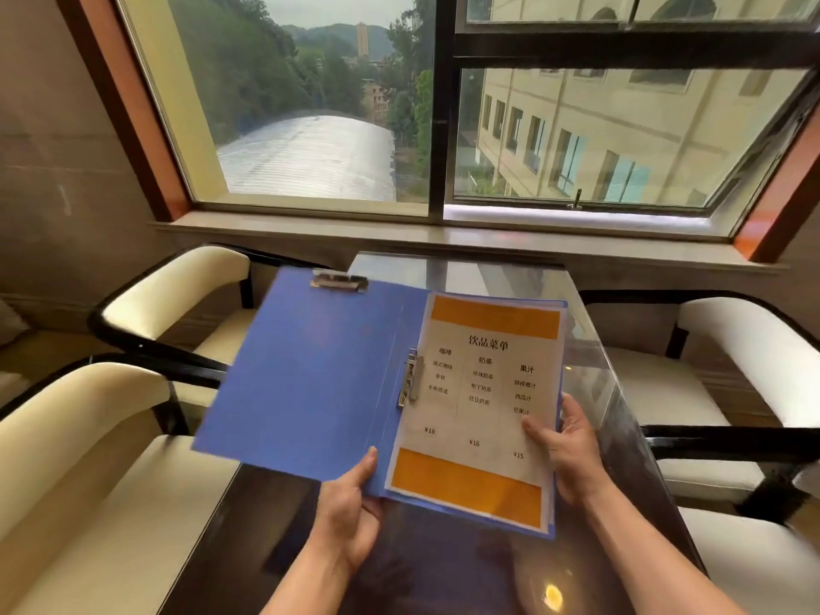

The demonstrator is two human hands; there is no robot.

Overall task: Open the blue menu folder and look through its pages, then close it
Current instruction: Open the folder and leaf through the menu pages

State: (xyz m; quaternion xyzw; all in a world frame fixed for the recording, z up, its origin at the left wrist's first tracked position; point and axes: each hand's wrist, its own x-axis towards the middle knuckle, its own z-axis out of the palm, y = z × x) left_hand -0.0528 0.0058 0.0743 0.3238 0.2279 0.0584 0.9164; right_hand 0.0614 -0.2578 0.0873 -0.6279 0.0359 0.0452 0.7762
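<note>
Left hand (350,503) pinches the bottom edge of the open folder (310,370) near its spine, thumb on top. Folder is held above the glass table (443,570), tilted, blue cover spread left, side clip (410,377) at the spine. Menu page (481,410) lies on the right half. Right hand (570,450) grips the page's right edge, thumb on the paper.

one folder (310,370), two hands (346,512) (four chairs (177,286))
</note>
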